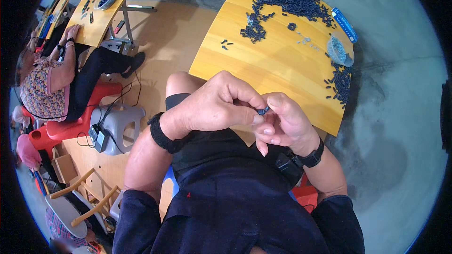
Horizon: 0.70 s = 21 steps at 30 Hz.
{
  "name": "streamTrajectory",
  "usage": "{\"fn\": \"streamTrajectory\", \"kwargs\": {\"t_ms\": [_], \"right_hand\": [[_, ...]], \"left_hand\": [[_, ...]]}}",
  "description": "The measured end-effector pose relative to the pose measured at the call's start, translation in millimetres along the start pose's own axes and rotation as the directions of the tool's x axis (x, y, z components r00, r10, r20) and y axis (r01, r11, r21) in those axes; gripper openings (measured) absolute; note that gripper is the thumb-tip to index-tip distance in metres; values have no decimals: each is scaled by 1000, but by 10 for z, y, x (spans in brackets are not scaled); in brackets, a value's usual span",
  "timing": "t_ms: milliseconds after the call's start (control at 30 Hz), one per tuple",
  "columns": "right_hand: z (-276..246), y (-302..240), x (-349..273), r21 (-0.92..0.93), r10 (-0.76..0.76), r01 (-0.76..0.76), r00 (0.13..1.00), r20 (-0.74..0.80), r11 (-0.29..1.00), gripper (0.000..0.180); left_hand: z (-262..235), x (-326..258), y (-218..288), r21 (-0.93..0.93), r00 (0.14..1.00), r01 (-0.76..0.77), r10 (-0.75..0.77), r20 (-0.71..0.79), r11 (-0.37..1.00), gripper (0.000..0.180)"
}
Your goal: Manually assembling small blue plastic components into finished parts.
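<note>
My left hand [219, 106] and my right hand [287, 122] meet in front of me, just off the near edge of the yellow table [221, 68]. Between the fingertips sits a small dark plastic piece [262, 111]. The left thumb and forefinger pinch it from one side, while the right thumb and fingers close on its other end. Most of the piece is covered by the fingers, so its full shape is hidden. Beyond the hands, a large heap of small black parts [294, 0] lies on the table's far side.
A clear tub of pale small pieces [338, 51] stands at the table's right edge, beside a blue box [344, 26]. More black parts [340, 84] lie below it. On the left, a person [52, 77] sits at another table [96, 23], near a grey stool [115, 127].
</note>
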State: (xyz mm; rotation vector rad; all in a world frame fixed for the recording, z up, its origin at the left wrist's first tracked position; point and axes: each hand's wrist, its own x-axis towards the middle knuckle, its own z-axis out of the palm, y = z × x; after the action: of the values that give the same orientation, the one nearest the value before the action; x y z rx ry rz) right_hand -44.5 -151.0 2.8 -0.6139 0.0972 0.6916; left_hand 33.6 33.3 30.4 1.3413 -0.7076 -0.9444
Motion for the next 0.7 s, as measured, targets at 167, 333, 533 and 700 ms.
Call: {"fn": "streamTrajectory", "kwargs": {"t_ms": [167,333,533,700], "right_hand": [[61,-61,-8,-73,-56,54,998,-17,996,42],[105,-106,-14,-100,-16,9,998,-63,995,41],[48,-92,-23,-127,-27,19,998,-57,992,40],[83,-111,-23,-153,-54,41,995,-80,987,38]], "left_hand": [[92,1,-100,-118,992,-38,24,-123,992,12],[131,-11,-68,-181,988,-41,12,-156,983,12],[114,8,-103,-78,993,-72,65,-94,994,12],[148,29,-145,-115,984,-130,114,-134,985,10]]}}
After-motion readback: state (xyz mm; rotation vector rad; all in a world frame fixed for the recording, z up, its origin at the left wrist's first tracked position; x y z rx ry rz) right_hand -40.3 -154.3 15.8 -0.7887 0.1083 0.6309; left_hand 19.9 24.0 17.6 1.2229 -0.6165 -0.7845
